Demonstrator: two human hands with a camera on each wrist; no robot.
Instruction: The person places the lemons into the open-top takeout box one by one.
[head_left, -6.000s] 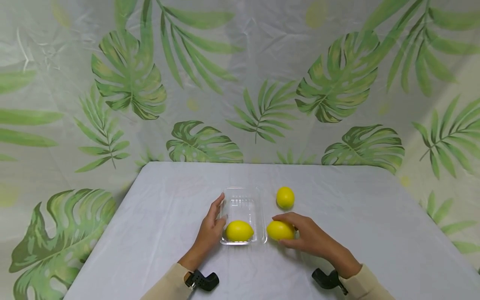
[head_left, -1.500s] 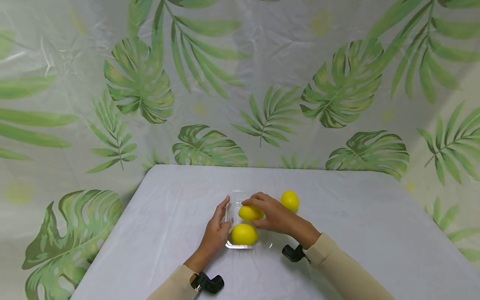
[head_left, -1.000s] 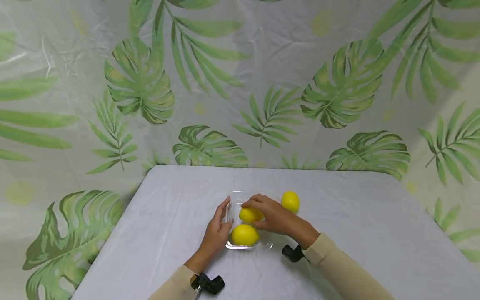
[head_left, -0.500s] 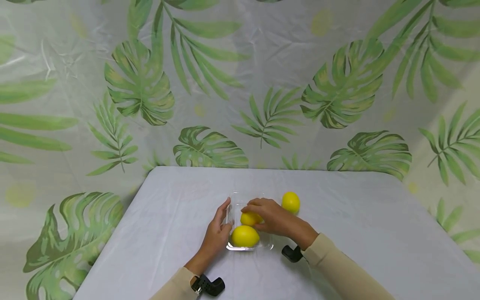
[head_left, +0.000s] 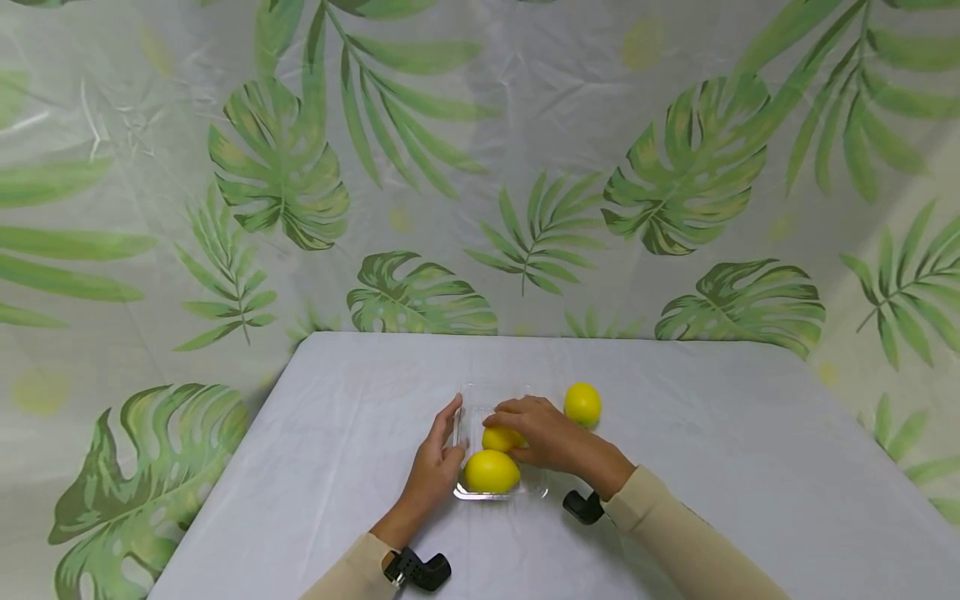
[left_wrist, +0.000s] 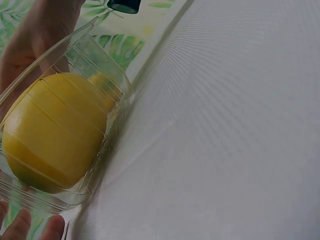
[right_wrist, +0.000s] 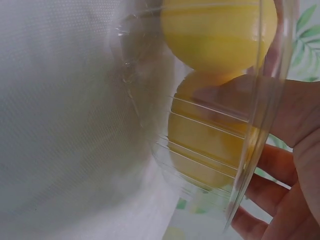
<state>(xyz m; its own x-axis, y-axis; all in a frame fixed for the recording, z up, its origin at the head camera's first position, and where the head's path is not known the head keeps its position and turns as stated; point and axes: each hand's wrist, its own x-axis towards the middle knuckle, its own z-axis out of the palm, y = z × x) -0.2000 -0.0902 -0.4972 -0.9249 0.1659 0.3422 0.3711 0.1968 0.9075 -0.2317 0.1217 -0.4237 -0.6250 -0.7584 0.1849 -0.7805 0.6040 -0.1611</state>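
Note:
A clear plastic container (head_left: pixel 536 483) sits on the table with a lemon (head_left: pixel 492 472) in its near end. My left hand (head_left: pixel 431 462) holds the container's left side, thumb at the rim and fingers along the outside. In the left wrist view, its fingertips (left_wrist: pixel 52 230) show close to the ribbed wall. My right hand (head_left: pixel 547 437) reaches in over the right rim and grips a second lemon (head_left: pixel 501 437), thumb and fingers on either side of it. That lemon is right behind the near one and partly hidden by the hand. A third lemon (head_left: pixel 582 405) lies on the table beyond my right hand.
A white cloth covers the table (head_left: pixel 360 400). Behind it hangs a leaf-patterned backdrop (head_left: pixel 555 125). Black wrist cameras, the left one (head_left: pixel 423 572) and the right one (head_left: pixel 582 507), stick out near the table surface.
My right hand has brought the second lemon from the table, right of the container, left into it, then lowered it slightly towards me. My left hand keeps its hold on the container.

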